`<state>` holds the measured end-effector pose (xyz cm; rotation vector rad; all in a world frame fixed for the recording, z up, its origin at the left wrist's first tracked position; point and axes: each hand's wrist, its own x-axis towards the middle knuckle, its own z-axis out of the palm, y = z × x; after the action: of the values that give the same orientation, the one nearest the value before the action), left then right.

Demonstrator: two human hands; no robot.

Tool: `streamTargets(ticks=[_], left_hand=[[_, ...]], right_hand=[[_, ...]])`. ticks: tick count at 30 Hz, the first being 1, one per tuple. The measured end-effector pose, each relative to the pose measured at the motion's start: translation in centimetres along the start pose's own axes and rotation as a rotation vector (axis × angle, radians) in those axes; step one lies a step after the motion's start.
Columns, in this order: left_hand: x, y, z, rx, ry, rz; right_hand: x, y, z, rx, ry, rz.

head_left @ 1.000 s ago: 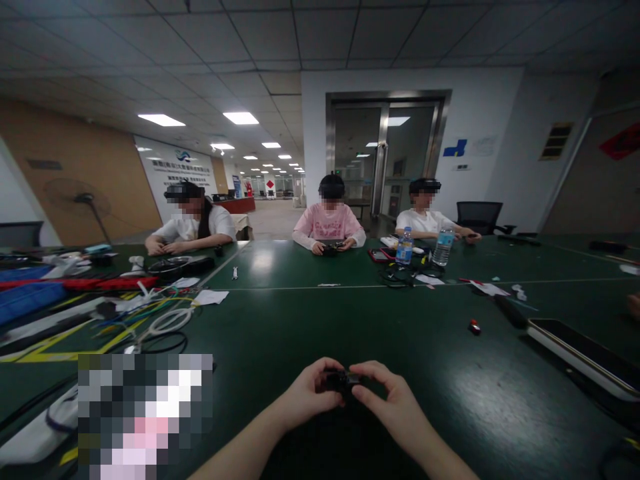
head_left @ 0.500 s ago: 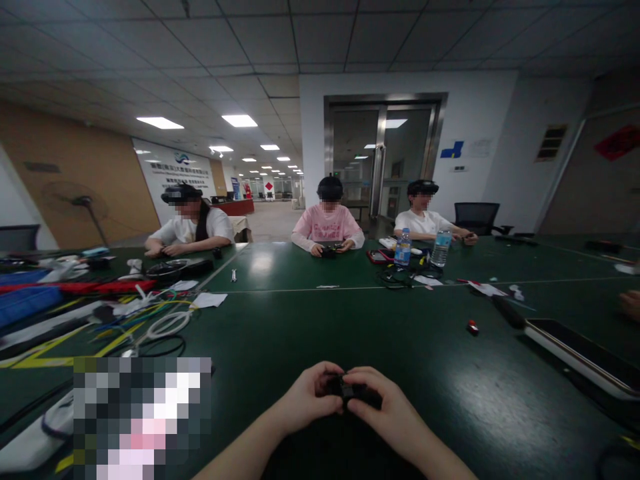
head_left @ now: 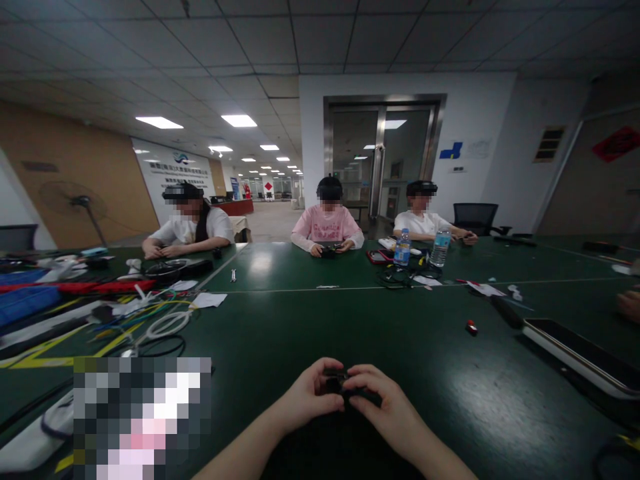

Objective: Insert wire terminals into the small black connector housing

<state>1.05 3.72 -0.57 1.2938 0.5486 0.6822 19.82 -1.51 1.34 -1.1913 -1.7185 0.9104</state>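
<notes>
A small black object (head_left: 336, 383) is held between my two hands, just above the dark green table (head_left: 280, 333). Its kind cannot be made out, since fingers cover much of it and it is dark. My left hand (head_left: 311, 395) grips its left side, thumb below and fingers curled over the top. On the other side my right hand (head_left: 379, 395) pinches it between thumb and fingers, with part of the black object showing under the fingers. The fingertips of both hands nearly meet in the middle.
Cables (head_left: 167, 325), a blue tray (head_left: 25, 303) and a white power strip (head_left: 37, 437) lie at left. A black-topped flat device (head_left: 580, 353) and a small red item (head_left: 471, 327) are at right. Water bottles (head_left: 440, 248) stand farther back. Several people sit around the table.
The fingers of my right hand have shifted slightly on the black object, and my left fingers have lifted a little. Both hands stay in the same place.
</notes>
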Motion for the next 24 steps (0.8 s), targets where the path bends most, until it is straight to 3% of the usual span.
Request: streamTargets(ticks=[11,16,24], left_hand=[[0.0,-0.3,-0.2,0.128,0.024,0.03],[0.1,-0.6,-0.1,0.169,0.066,0.132],[-0.2,-0.2,0.3,0.421,0.089,0.2]], right_hand=[[0.0,0.2,0.1,0.01,0.009,0.004],[0.0,0.5,0.3,-0.011,0.009,-0.011],[0.2,1.7,0.5,0.054,0.06,0.06]])
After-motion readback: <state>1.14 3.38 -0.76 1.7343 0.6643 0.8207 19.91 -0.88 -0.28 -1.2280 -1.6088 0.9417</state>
